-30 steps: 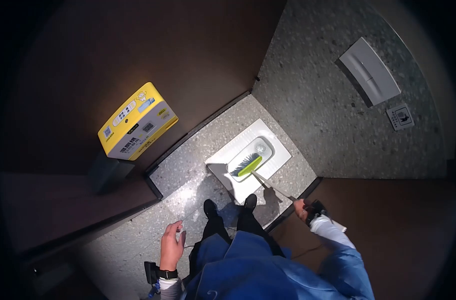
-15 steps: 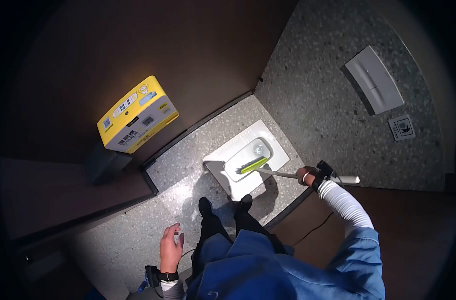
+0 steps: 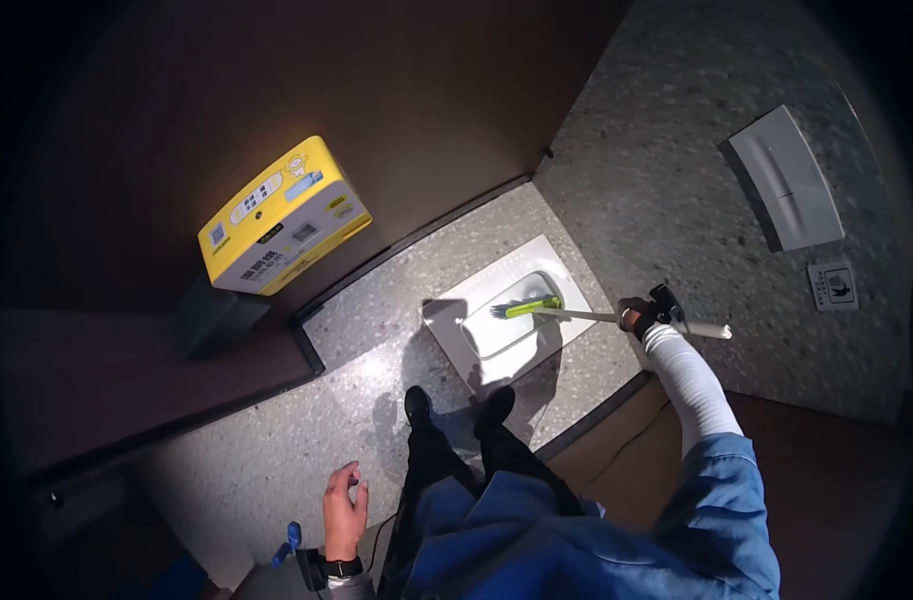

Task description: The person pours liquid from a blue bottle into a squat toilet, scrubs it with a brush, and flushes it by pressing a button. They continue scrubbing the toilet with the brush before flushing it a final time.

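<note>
My right hand (image 3: 633,315) is closed round the pale handle of a long-handled brush (image 3: 572,314), and the handle's end sticks out past my wrist. The lime-green head with grey bristles lies inside the basin of a white squat toilet (image 3: 491,372) set in the floor. Low on the left, my left hand (image 3: 345,508) hangs with nothing in it, thumb and fingers apart. Both wrists carry a dark strap with a small device.
A yellow and white dispenser box (image 3: 286,220) is mounted on the dark partition at left. A grey wall unit (image 3: 788,180) and a small sign (image 3: 833,286) are on the speckled wall at right. My shoes (image 3: 494,407) stand at the toilet's near edge.
The brush head has shifted toward the far right part of the basin, and its bristles have turned. My right hand has moved a little with the handle. My left hand stays low and unoccupied.
</note>
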`<action>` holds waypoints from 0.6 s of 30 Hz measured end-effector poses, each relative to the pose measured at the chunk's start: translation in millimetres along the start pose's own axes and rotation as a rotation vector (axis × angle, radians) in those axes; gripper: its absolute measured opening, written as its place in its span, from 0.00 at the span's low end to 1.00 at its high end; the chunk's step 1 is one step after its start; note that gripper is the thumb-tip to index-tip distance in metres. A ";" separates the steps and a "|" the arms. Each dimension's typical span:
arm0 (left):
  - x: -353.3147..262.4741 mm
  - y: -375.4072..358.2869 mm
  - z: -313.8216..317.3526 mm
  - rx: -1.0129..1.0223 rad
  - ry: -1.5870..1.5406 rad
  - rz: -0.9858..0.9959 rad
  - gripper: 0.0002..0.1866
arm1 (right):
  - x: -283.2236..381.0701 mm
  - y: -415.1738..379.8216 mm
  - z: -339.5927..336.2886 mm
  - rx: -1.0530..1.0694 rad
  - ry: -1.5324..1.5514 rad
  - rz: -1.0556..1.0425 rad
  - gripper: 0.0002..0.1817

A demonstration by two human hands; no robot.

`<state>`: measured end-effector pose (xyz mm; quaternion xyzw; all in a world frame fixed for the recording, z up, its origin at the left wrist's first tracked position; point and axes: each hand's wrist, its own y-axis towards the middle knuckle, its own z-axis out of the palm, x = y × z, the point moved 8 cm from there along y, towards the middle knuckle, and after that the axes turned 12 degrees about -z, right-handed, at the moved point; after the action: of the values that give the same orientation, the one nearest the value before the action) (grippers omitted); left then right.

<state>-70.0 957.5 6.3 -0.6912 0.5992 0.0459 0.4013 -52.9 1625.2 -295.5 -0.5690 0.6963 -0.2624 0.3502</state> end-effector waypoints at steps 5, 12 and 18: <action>-2.0 7.0 2.0 0.006 -0.030 -0.005 0.17 | 28.8 -66.8 53.0 -0.073 -0.034 0.054 0.11; -20.2 18.1 7.6 0.026 -0.001 0.046 0.17 | 116.8 -212.3 36.0 -0.026 0.005 -0.108 0.10; -47.1 23.1 20.3 0.100 0.067 0.124 0.17 | 169.9 -201.0 105.5 -0.009 0.457 0.222 0.12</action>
<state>-94.6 1008.1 6.8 -0.6331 0.6553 0.0174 0.4116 134.1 1419.6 -239.1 -0.4166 0.8167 -0.3409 0.2080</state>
